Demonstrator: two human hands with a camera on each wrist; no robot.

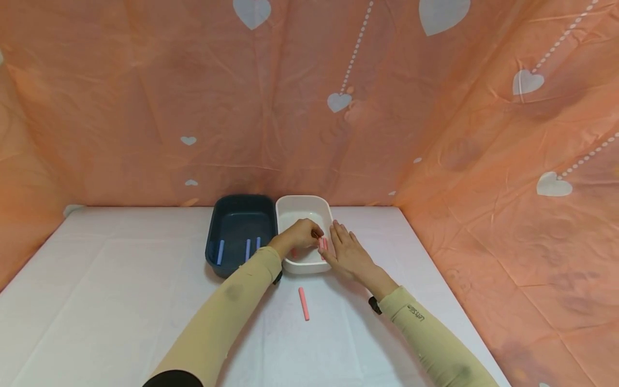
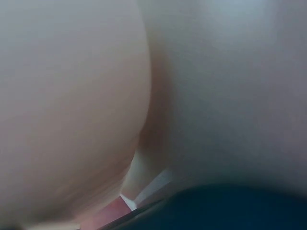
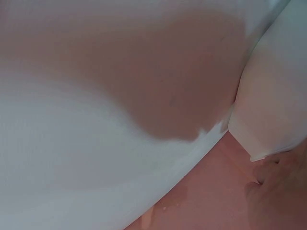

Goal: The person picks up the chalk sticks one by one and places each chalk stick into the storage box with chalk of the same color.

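My left hand [image 1: 301,233] reaches into the white tray [image 1: 303,267] with curled fingers, its fingertips pinching the top of a pink chalk stick near the tray's right side. Upright beside those fingertips are pink chalk sticks [image 1: 323,248], partly hidden. My right hand [image 1: 352,256] lies along the tray's right wall with straight fingers, thumb close to the sticks. Farther left in the same tray, another pink chalk piece [image 1: 294,252] shows partly behind the left hand. In the wrist views, blurred skin and pale surfaces fill most of the picture.
Touching the white tray on its left is a dark navy tray [image 1: 209,250] with blue-violet chalk sticks [image 1: 220,252] standing along its front. One loose pink chalk stick [image 1: 303,303] lies on the white tabletop [image 1: 121,306]. An orange curtain [image 1: 217,107] hangs behind.
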